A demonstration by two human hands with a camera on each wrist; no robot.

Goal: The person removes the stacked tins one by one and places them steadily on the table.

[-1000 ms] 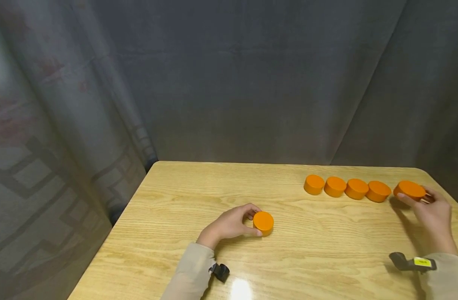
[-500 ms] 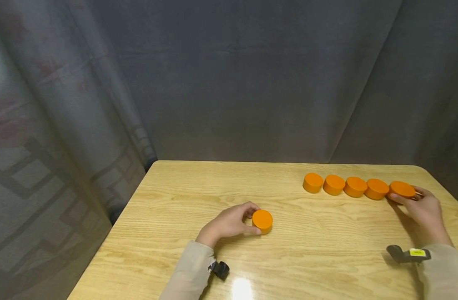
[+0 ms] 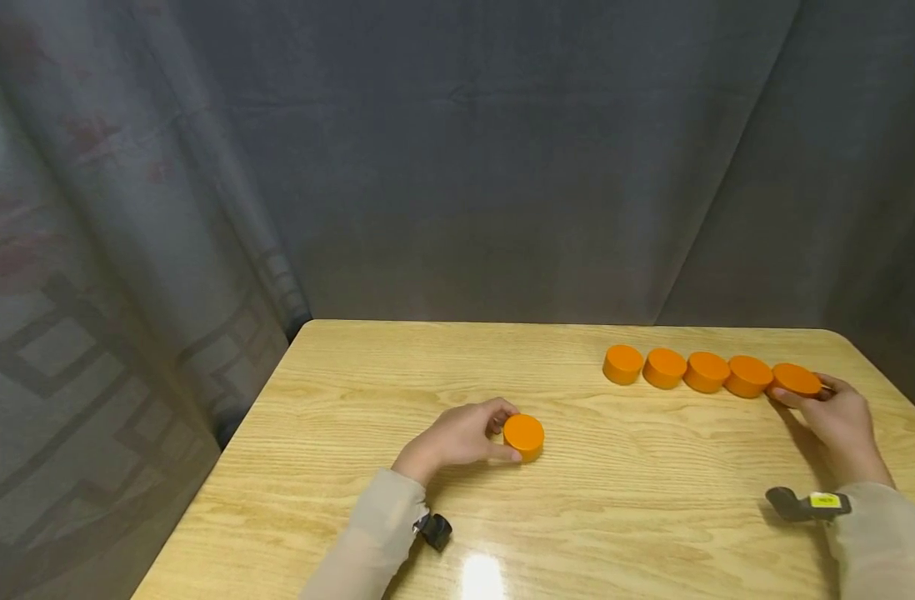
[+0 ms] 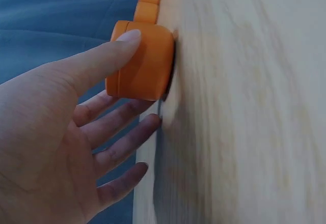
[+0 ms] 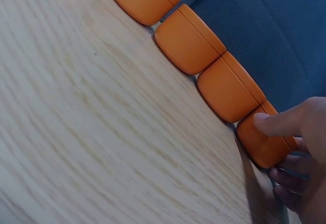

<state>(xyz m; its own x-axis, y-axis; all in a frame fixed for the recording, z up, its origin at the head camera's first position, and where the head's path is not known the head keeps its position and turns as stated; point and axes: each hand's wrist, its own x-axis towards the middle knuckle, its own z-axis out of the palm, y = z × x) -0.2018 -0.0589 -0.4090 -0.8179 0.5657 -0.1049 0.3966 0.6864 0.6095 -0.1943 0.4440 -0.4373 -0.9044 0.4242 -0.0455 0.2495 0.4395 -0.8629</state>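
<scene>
In the head view my left hand (image 3: pixel 465 433) pinches a small round orange container (image 3: pixel 523 437) between thumb and fingers, near the middle of the table. The left wrist view shows that container (image 4: pixel 145 61) up close, with a lid seam and the thumb on its side; the other fingers are spread below. My right hand (image 3: pixel 843 421) grips the end container (image 3: pixel 795 380) of a row at the far right. Its thumb (image 5: pixel 277 122) lies on the near side in the right wrist view. This container sits against its neighbour (image 5: pixel 232 86).
Several matching orange containers (image 3: pixel 707 372) stand in a line toward the back right of the wooden table (image 3: pixel 397 367). Narrow gaps show between the leftmost ones. A grey curtain (image 3: pixel 465 167) hangs behind the table, another at its left. Each wrist wears a dark camera mount (image 3: pixel 435 530).
My right hand has moved left and lowered its container, bringing it up against the end of the row. The left hand keeps its hold almost in place. The head view has shifted slightly.
</scene>
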